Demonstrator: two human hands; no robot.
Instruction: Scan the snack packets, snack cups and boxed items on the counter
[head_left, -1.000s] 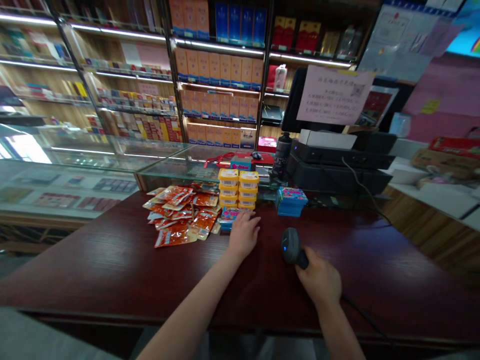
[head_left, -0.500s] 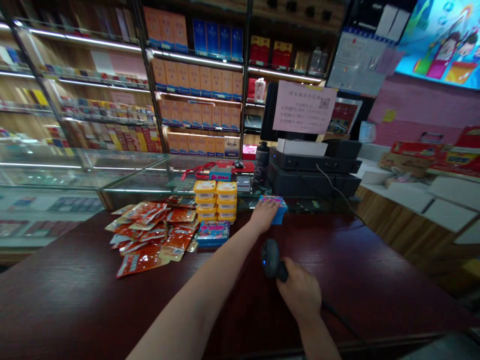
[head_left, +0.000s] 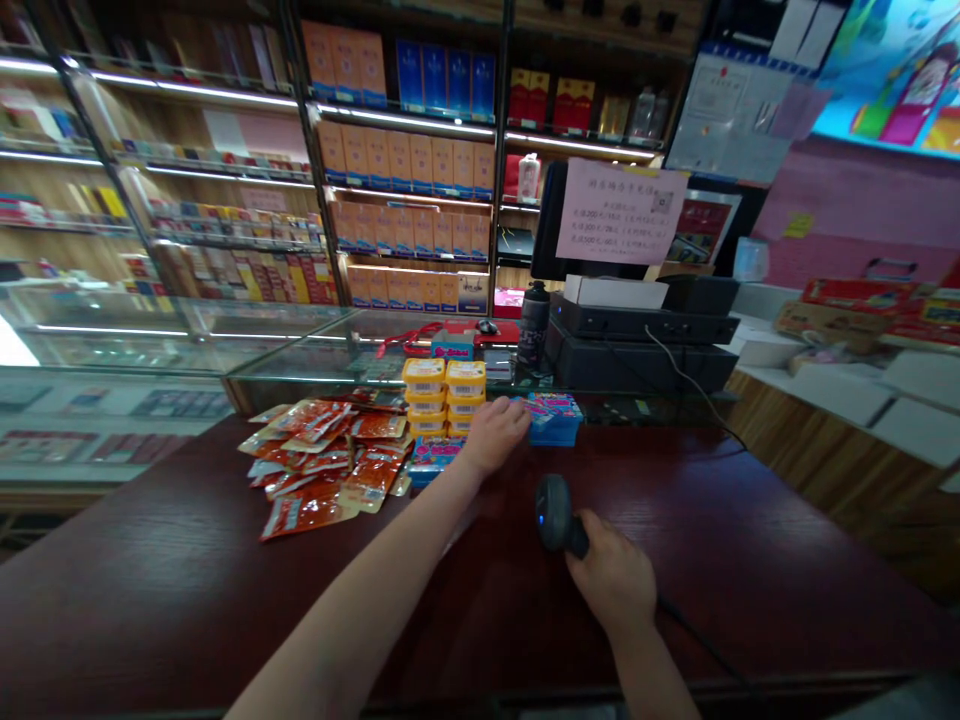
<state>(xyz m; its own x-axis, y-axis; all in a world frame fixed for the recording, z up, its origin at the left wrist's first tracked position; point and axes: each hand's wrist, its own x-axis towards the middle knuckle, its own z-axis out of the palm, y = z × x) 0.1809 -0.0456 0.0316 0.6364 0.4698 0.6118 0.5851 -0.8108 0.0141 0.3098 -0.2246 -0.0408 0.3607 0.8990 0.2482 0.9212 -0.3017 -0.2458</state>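
My right hand is wrapped round the handle of a black barcode scanner, which rests low over the dark red counter with a blue light on its head. My left hand reaches forward, fingers loosely stretched, its fingertips at the left edge of a stack of blue packets. Just left of it stand two stacks of yellow tubs. A blue and pink packet lies in front of the tubs, partly under my wrist.
A heap of orange-red snack sachets lies at the left of the counter. Behind are a glass display case, a black register with printer, a dark bottle and shelves of boxed goods. The scanner's cable trails right.
My left hand went from the packet in front of the tubs to the blue stack, then drew back a little to its left edge. The scanner hand barely moved.
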